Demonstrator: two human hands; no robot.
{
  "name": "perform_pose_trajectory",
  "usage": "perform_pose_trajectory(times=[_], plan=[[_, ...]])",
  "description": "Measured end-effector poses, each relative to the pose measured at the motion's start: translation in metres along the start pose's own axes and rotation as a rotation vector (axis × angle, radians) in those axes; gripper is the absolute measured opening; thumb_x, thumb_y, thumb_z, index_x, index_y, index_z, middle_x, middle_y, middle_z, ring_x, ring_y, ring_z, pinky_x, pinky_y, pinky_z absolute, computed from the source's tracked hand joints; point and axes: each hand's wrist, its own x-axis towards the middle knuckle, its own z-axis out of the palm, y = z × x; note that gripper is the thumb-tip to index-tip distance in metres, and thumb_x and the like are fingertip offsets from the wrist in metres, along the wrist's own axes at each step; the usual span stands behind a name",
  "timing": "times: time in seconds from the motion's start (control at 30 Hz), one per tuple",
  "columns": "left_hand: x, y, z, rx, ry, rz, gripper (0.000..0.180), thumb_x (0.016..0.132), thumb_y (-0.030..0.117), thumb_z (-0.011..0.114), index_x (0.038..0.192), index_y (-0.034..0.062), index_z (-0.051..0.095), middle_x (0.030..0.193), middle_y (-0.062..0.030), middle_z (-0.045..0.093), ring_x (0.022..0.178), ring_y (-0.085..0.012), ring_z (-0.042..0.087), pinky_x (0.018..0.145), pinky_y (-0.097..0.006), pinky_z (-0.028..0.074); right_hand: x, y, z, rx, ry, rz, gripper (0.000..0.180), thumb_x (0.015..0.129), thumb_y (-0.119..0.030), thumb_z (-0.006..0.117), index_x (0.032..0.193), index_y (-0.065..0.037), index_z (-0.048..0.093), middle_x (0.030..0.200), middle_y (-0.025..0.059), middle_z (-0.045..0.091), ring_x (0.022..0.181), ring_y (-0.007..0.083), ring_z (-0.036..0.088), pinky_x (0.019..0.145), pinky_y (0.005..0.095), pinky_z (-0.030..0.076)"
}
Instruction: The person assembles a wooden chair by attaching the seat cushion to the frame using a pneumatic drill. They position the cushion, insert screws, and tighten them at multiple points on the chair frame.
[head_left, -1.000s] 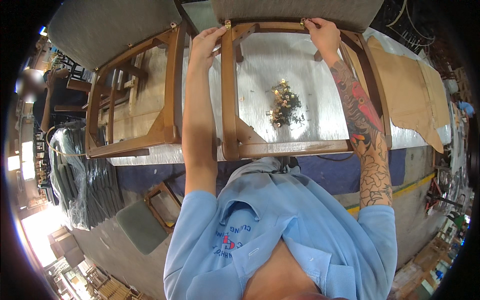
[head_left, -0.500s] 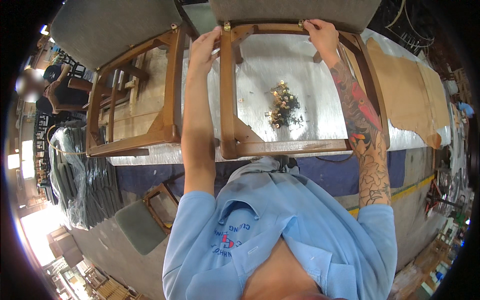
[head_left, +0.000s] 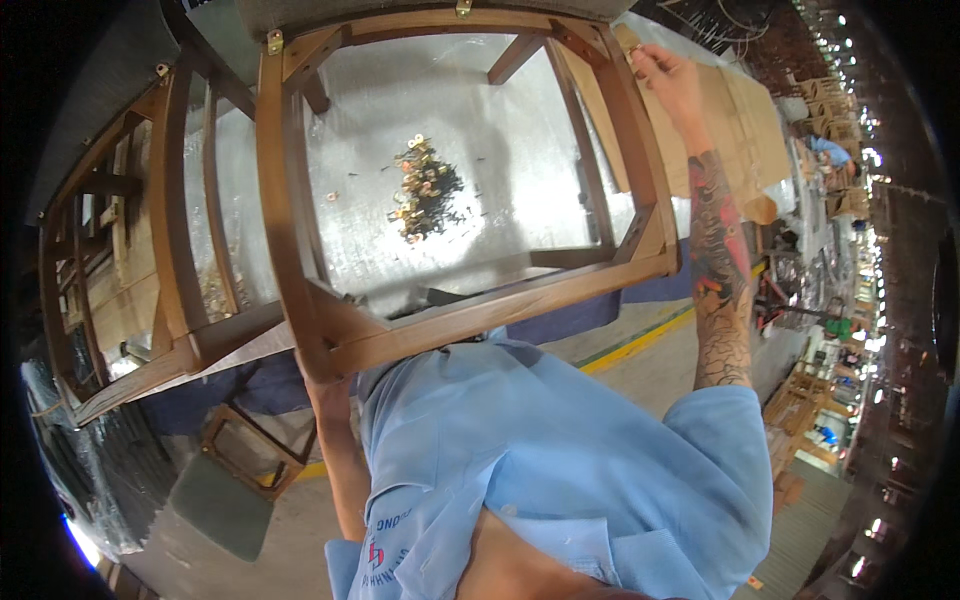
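A brown wooden chair frame with a dark grey padded part at its far side stands before me. Small brass-coloured brackets sit on its far rail: one bracket at the far left corner, another bracket near the middle. My right hand is just outside the far right corner, fingers pinched together; whatever they hold is too small to tell. My left hand reaches up to the near left corner, its fingers hidden by the frame. A heap of small brackets and dark screws shows through the frame.
A second wooden chair frame stands at the left. Brown cardboard lies on the wrapped surface at the right. On the floor at lower left is a seat with a green-grey pad, near plastic-wrapped stacked pads.
My left hand has dropped from the far left corner to beneath the near left corner. My right hand has left the middle bracket for the far right corner. The view has swung right.
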Motion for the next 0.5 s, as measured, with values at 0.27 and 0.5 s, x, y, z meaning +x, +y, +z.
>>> perform_pose_trajectory(times=[0.27, 0.5], plan=[[0.052, -0.105, -0.026, 1.123, -0.285, 0.311, 0.028, 0.088, 0.025, 0.068, 0.112, 0.0109, 0.064, 0.106, -0.0072, 0.064, 0.098, -0.0182, 0.060, 0.083, -0.034, 0.048, 0.033, -0.020, 0.013, 0.006, -0.084, 0.049, 0.029, 0.086, -0.028, 0.076, 0.092, 0.000, 0.075, 0.074, -0.0011, 0.067, 0.063, 0.0045, 0.056, 0.057, 0.0206, 0.043], [0.095, -0.063, 0.182, 1.308, -0.349, 0.664, 0.016, 0.085, 0.019, 0.063, 0.081, 0.0036, 0.065, 0.078, -0.0172, 0.065, 0.078, -0.0383, 0.061, 0.072, -0.047, 0.048, 0.054, -0.008, 0.024, 0.011, -0.009, 0.047, 0.038, 0.085, -0.035, 0.077, 0.082, 0.002, 0.073, 0.067, -0.0014, 0.063, 0.059, 0.0055, 0.054, 0.053, 0.0226, 0.041]])
